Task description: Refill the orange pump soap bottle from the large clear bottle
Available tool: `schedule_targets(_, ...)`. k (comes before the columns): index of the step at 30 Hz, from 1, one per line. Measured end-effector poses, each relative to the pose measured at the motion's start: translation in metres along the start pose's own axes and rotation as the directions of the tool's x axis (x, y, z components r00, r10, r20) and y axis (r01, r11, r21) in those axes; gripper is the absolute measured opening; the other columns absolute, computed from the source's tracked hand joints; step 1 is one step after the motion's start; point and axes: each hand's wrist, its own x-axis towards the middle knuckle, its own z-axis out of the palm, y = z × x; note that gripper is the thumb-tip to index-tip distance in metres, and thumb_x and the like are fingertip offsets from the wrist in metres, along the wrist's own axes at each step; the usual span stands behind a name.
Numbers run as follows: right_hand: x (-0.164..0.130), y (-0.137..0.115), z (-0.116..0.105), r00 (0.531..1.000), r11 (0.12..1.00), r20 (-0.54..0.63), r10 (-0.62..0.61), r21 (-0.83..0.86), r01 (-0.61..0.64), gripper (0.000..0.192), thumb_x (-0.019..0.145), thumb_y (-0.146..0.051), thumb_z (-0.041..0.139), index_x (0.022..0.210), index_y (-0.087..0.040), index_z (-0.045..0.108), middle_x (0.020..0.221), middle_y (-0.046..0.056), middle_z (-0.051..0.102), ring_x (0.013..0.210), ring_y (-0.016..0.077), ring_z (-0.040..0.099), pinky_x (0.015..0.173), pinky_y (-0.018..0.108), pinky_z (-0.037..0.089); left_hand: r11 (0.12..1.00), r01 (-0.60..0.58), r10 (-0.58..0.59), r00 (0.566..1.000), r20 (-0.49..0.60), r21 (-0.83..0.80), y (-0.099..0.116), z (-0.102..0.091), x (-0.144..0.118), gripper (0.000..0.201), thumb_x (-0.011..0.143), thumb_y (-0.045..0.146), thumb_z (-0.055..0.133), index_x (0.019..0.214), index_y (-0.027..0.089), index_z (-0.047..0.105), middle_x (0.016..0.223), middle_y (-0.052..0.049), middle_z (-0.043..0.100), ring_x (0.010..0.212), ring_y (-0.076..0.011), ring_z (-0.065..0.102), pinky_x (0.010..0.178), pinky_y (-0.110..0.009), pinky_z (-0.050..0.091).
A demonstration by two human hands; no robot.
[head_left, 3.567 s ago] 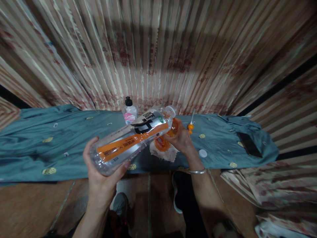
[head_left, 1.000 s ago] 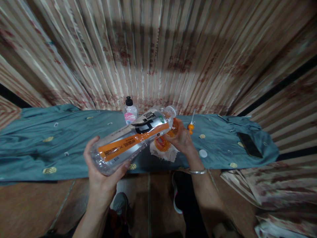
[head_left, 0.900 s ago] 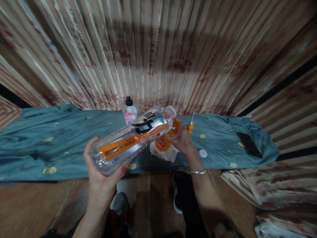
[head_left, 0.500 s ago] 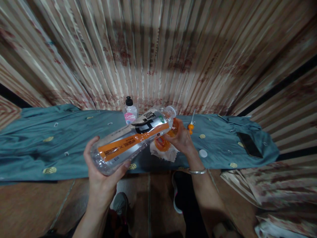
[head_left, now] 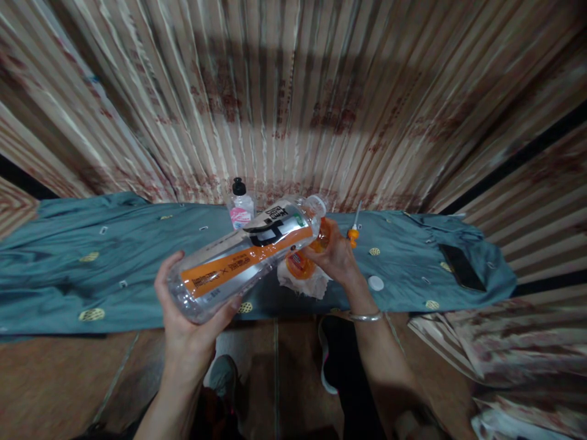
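A large clear plastic bottle (head_left: 257,244) with an orange and silver label is tilted, its mouth toward the upper right. My left hand (head_left: 186,321) is closed around its base. Near the bottle's mouth, my right hand (head_left: 337,253) is closed around the upper part of an orange see-through bottle (head_left: 301,266) with a red label. That bottle stands on a crumpled white tissue (head_left: 305,287); the large bottle partly covers it. Whether the two mouths touch I cannot tell. An orange pump top (head_left: 353,234) with a clear tube lies just right of my right hand.
A clear bottle with a black cap and pink label (head_left: 241,208) stands behind the large bottle. A white cap (head_left: 376,283) and a dark phone (head_left: 462,267) lie on the green cloth (head_left: 137,263) to the right. A striped curtain (head_left: 284,110) hangs behind.
Both hands and both bottles keep almost the same position. No clear movement shows.
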Motion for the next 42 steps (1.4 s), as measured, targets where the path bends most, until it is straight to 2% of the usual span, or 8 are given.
schedule_targets(5,0.0,0.001,0.001,1.0,1.0,0.005,0.001,-0.003,-0.001,0.073,0.075,-0.053,0.083,0.133,-0.021,0.053,0.125,0.016,0.077,0.111,0.0345,0.078,0.095,0.054,0.064,1.0,0.011,-0.011,1.0,-0.006,0.01,0.007,0.004,-0.003,0.1,0.052,0.028,0.098,0.139,0.038,0.049,0.125,-0.001,0.063,0.109,-0.0235,0.065,0.11,-0.048,0.051)
schedule_targets(19,-0.001,0.0,0.001,0.999,1.0,-0.019,-0.028,-0.007,0.028,0.069,0.076,-0.048,0.085,0.132,-0.021,0.054,0.124,0.016,0.078,0.112,0.0341,0.078,0.097,0.053,0.064,1.0,0.031,-0.031,1.0,-0.002,0.001,0.009,0.004,-0.005,0.098,0.055,0.027,0.098,0.139,0.04,0.049,0.129,-0.001,0.062,0.116,-0.0258,0.063,0.116,-0.051,0.047)
schedule_targets(27,-0.003,0.004,0.004,0.998,0.998,-0.029,-0.06,0.032,0.061,0.084,0.077,-0.042,0.086,0.146,-0.021,0.044,0.135,0.017,0.072,0.12,0.0318,0.074,0.104,0.053,0.061,0.999,-0.018,0.018,1.0,0.009,0.041,-0.005,-0.005,0.004,0.103,0.049,0.028,0.099,0.139,0.038,0.049,0.127,-0.003,0.063,0.11,-0.0266,0.066,0.101,-0.046,0.057)
schedule_targets(30,-0.004,0.001,0.004,0.997,0.998,-0.05,-0.056,0.001,0.056,0.091,0.076,-0.042,0.086,0.151,-0.02,0.039,0.139,0.018,0.07,0.124,0.0332,0.072,0.107,0.055,0.059,0.999,-0.022,0.022,1.0,0.005,0.043,-0.005,-0.004,0.004,0.104,0.05,0.028,0.099,0.14,0.036,0.049,0.126,-0.003,0.063,0.109,-0.026,0.066,0.103,-0.047,0.056)
schedule_targets(37,-0.007,-0.005,0.005,0.994,0.993,-0.073,-0.084,-0.085,0.077,0.091,0.078,-0.043,0.083,0.153,-0.021,0.037,0.141,0.02,0.067,0.129,0.0377,0.068,0.107,0.06,0.058,0.999,-0.01,0.009,1.0,0.006,0.037,-0.009,-0.007,0.006,0.104,0.048,0.028,0.1,0.14,0.038,0.051,0.129,-0.004,0.062,0.113,-0.0263,0.064,0.103,-0.046,0.056)
schedule_targets(42,-0.01,-0.005,0.013,0.984,0.984,-0.142,-0.11,-0.157,0.087,0.093,0.078,-0.04,0.081,0.155,-0.019,0.032,0.145,0.022,0.064,0.133,0.0384,0.065,0.11,0.06,0.055,1.0,-0.028,0.028,1.0,0.014,-0.012,-0.005,-0.003,0.003,0.101,0.05,0.025,0.099,0.138,0.038,0.052,0.125,-0.002,0.063,0.109,-0.0229,0.064,0.095,-0.037,0.056)
